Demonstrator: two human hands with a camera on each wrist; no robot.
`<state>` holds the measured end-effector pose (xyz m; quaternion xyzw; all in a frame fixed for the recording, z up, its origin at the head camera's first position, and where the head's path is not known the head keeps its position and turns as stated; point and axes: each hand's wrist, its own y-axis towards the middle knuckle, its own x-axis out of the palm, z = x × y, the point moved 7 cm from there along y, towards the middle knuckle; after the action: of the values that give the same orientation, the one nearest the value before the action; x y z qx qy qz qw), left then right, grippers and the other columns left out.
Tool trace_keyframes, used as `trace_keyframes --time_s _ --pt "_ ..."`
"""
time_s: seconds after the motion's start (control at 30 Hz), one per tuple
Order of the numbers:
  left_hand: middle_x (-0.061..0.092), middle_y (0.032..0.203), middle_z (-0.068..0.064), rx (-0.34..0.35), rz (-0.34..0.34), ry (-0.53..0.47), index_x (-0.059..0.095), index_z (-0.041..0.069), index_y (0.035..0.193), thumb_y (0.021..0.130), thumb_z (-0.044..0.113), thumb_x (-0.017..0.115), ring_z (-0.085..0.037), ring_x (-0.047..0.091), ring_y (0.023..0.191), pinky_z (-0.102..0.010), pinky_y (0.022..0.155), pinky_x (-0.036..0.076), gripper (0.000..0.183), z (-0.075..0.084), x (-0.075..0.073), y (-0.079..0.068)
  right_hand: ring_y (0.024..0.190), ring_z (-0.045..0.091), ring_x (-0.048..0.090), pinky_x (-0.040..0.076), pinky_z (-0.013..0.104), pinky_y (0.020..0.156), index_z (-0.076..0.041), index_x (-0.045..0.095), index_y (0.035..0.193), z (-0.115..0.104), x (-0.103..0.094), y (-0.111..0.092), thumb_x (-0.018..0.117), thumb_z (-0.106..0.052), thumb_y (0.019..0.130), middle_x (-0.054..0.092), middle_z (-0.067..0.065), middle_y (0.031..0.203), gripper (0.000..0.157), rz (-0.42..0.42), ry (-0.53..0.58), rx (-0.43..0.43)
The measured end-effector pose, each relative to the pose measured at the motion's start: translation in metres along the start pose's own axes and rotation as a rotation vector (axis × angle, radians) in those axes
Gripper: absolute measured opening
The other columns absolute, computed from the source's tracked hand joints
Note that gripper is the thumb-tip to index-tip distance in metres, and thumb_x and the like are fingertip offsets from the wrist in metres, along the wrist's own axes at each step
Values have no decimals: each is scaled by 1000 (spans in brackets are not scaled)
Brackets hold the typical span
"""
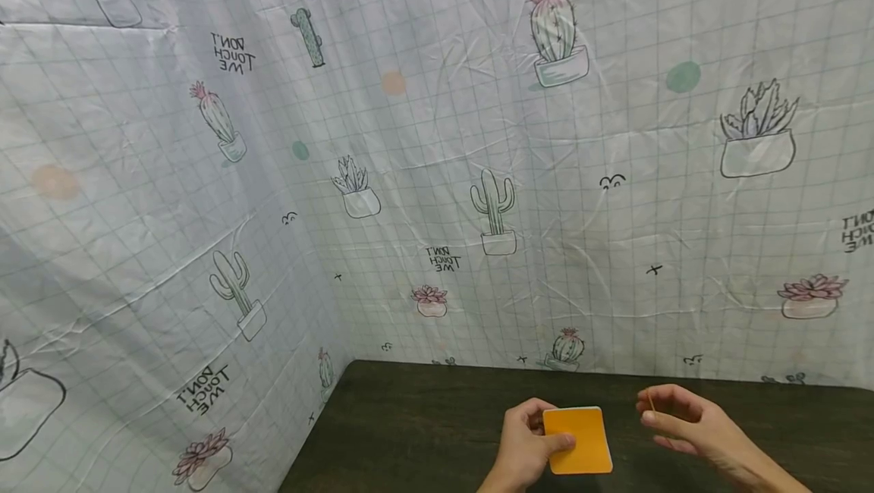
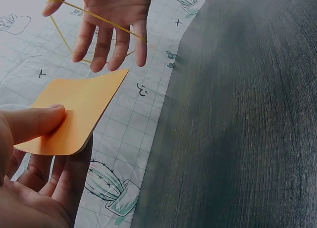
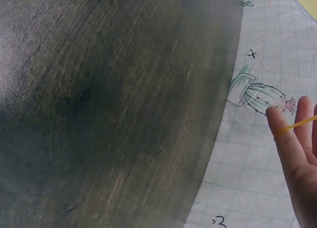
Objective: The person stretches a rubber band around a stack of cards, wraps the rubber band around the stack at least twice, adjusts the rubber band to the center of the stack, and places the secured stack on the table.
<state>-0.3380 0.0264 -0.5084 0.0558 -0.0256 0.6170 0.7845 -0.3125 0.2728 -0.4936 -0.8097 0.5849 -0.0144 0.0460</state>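
My left hand point(image 1: 520, 444) holds an orange square card point(image 1: 589, 440) with rounded corners, its thumb lying on the orange face and the fingers behind. A pale edge shows along the top; whether it is one card or a thin stack I cannot tell. To the right, apart from the card, is my right hand point(image 1: 693, 425). In the left wrist view its fingers hang spread and mostly straight, with a yellow rubber band point(image 2: 99, 17) stretched around the thumb and fingers. The right wrist view catches part of that hand and the band point(image 3: 297, 124).
Both hands are above a dark wood-grain table point(image 1: 410, 432). A white grid-patterned sheet point(image 1: 437, 136) with cactus drawings hangs behind the table and along its left side, meeting the table's edges.
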Motion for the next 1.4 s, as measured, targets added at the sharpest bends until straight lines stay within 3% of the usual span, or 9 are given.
trace_keyframes --time_s 0.2,0.53,0.63,0.77,0.93,1.27,1.4 --pt "70 86 -6 -15 0 20 73 5 92 75 -11 82 -22 70 77 -38 68 61 25 2 2 0 109 17 61 55 49 89 -1 46 136 -6 2 3 52 -20 105 57 8 126 37 -31 -112 -15" --pt "70 84 -5 -23 9 35 73 4 89 73 -11 83 -21 69 77 -39 68 61 24 3 5 2 108 13 60 55 44 83 6 41 137 -18 13 8 52 -18 104 54 15 132 42 -56 -187 -58" --pt "70 83 -5 -16 1 32 73 5 88 73 -11 83 -21 70 76 -37 67 61 24 4 8 1 111 20 58 56 44 83 8 39 138 -22 18 11 54 -18 103 54 17 131 46 -56 -205 -87" --pt "70 81 -4 3 -18 24 73 4 87 73 -12 83 -19 69 73 -33 66 61 23 6 13 1 113 30 57 57 45 82 9 37 139 -29 28 15 55 -16 102 52 20 131 48 -86 -203 -146" --pt "71 81 -3 12 -40 11 73 4 87 73 -11 82 -17 69 72 -31 65 60 22 8 17 0 109 28 61 57 45 83 4 41 136 -34 43 19 54 -13 102 50 20 132 40 -157 -165 -188" --pt "71 82 -4 14 -58 -17 74 4 88 75 -11 82 -19 71 74 -32 65 61 21 12 19 -1 110 27 59 57 40 84 9 34 138 -28 63 23 53 -13 102 41 28 135 47 -224 -137 -167" --pt "72 84 -6 13 -68 -37 74 4 90 76 -10 81 -20 72 75 -33 66 61 21 13 19 -2 108 27 63 57 41 84 7 35 138 -23 67 23 52 -11 102 48 20 132 44 -253 -88 -165"
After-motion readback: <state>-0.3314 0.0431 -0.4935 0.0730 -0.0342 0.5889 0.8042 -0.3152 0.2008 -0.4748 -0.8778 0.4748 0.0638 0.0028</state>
